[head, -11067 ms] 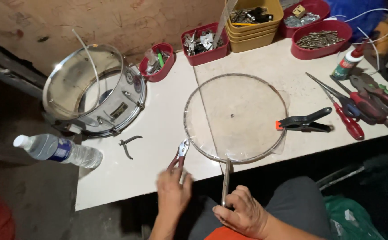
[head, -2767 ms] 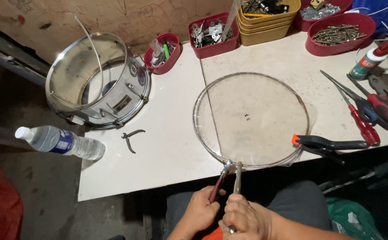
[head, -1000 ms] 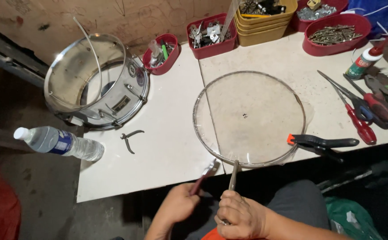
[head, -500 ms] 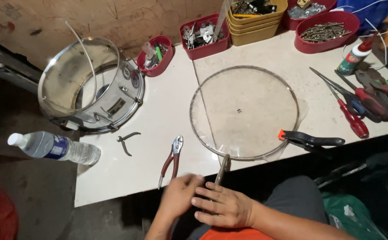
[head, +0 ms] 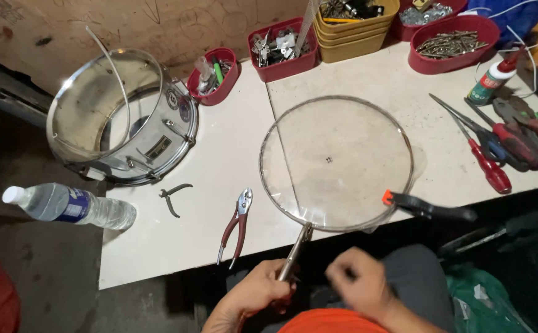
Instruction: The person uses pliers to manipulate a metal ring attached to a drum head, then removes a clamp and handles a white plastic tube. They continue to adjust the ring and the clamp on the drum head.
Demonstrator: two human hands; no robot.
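Since half a second earlier the right hand has lifted off the left and now sits blurred just right of it, fingers loosely curled; whether they pinch anything cannot be told. The left hand is closed around the lower end of a metal handle that runs up from its fingers to the near rim of the round wire-rimmed mesh disc. The disc lies flat on the white tabletop, just beyond the fingertips, its near edge at the table's front.

Left of the left fingers, red-handled pliers lie on the table, untouched, with small black cutters further left. A black clamp with an orange tip grips the disc's rim beyond the right fingers. Far beyond the left hand stand a metal drum shell and a plastic water bottle. Red and yellow bins of hardware line the back edge against a worn wooden wall; screwdrivers lie far right. The floor below is dark.
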